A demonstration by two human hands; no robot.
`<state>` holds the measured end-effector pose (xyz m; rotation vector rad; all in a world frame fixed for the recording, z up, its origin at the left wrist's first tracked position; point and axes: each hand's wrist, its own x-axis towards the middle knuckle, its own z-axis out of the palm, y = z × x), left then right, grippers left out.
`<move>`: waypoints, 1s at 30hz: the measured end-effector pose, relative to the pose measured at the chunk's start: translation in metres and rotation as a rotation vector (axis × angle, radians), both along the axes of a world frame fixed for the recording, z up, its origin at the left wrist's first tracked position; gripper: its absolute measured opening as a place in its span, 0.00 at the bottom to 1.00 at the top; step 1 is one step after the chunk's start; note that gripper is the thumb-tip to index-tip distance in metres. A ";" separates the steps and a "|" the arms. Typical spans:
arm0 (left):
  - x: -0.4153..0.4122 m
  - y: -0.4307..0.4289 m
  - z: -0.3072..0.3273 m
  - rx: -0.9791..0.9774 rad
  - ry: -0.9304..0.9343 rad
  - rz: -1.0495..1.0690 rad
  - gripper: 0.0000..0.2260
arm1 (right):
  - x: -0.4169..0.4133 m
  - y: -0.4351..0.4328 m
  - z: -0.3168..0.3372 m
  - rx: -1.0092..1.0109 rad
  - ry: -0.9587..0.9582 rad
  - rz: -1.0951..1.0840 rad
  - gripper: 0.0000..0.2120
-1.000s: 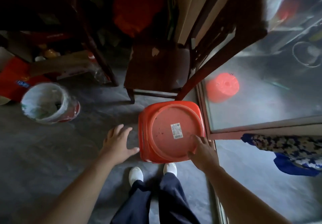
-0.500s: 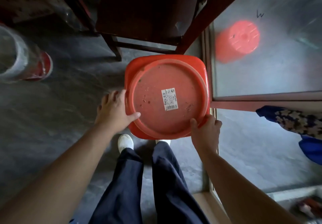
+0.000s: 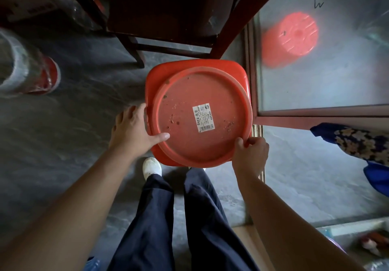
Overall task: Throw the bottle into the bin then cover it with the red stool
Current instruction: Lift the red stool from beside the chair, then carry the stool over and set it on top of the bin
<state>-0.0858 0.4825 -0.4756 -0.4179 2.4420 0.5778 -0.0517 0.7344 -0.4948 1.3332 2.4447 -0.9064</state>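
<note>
The red stool (image 3: 189,93) stands on the grey floor right in front of my feet; its round seat carries a white barcode sticker (image 3: 203,117). My left hand (image 3: 134,131) grips the seat's left rim, thumb lying on top. My right hand (image 3: 250,155) is closed on the near right rim. The bin (image 3: 23,64), lined with a clear plastic bag over a red body, sits at the far left edge, well apart from the stool. The bottle is not visible.
A dark wooden chair (image 3: 168,18) stands just behind the stool. A red-framed glass door (image 3: 315,60) on the right reflects the stool. A blue patterned cloth (image 3: 357,142) lies at the right. Cardboard boxes (image 3: 27,3) fill the upper left.
Both hands have closed on the stool's rim; one second ago the left hand was still off it. The view has dropped closer over the stool, sliding the bin toward the left edge.
</note>
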 end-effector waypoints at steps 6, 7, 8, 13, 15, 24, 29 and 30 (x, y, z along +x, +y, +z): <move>0.006 -0.009 0.001 -0.009 -0.021 -0.017 0.50 | -0.005 0.016 0.018 -0.433 0.030 -0.262 0.16; 0.007 -0.009 0.002 -0.005 -0.018 -0.015 0.50 | -0.006 0.020 0.019 -0.567 0.012 -0.297 0.17; 0.008 -0.009 0.003 -0.001 -0.013 -0.016 0.50 | -0.006 0.024 0.020 -0.698 -0.016 -0.325 0.18; 0.016 -0.012 0.011 -0.006 0.016 -0.032 0.50 | -0.002 0.041 0.023 -1.027 -0.116 -0.264 0.30; 0.022 -0.014 0.020 -0.007 0.017 -0.029 0.49 | -0.003 0.039 0.031 -1.083 -0.104 -0.263 0.27; 0.075 -0.062 0.118 -0.059 0.133 0.074 0.48 | 0.003 0.008 0.126 -1.129 -0.081 -0.118 0.23; 0.120 -0.122 0.173 -0.073 0.205 0.109 0.41 | 0.024 -0.047 0.194 -1.108 -0.027 -0.104 0.23; 0.129 -0.136 0.182 -0.074 0.219 0.111 0.40 | 0.031 -0.063 0.204 -1.107 -0.006 -0.108 0.23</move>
